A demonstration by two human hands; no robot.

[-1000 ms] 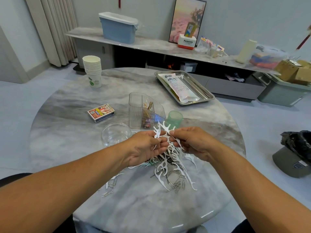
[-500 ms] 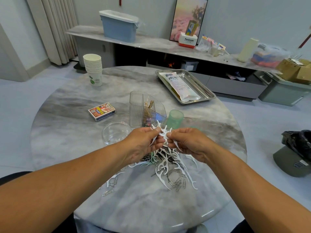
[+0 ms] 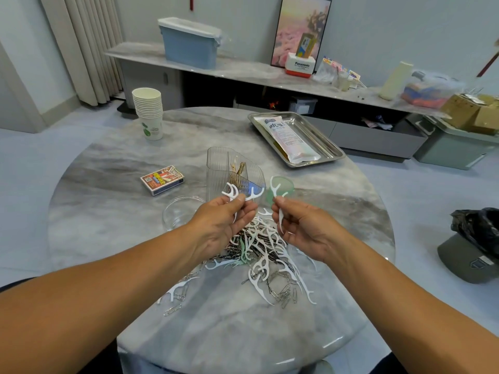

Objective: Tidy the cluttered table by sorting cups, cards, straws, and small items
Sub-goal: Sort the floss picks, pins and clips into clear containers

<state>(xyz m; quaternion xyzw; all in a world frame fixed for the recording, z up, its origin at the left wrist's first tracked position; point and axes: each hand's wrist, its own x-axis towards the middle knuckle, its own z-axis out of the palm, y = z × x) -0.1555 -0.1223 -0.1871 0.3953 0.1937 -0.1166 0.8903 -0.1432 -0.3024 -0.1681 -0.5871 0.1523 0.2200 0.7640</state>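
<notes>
A heap of white floss picks, paper clips and hairpins (image 3: 259, 255) lies on the round marble table (image 3: 108, 190). Above it my left hand (image 3: 224, 222) pinches a few white floss picks (image 3: 235, 194) with their forked heads up. My right hand (image 3: 299, 228) holds a single white floss pick (image 3: 278, 201), apart from the left. Just behind the hands stand a clear ribbed organiser (image 3: 229, 168) with hairpins inside and a small green cup (image 3: 283, 186).
A card box (image 3: 162, 180) and a clear glass bowl (image 3: 178, 214) are to the left. A stack of paper cups (image 3: 148, 112) stands at the far left. A steel tray (image 3: 324, 147) with a white packet sits at the far right.
My hands were together over the heap, both on one bunch of floss picks. They have parted: the right hand drew one pick away and the left keeps the others.
</notes>
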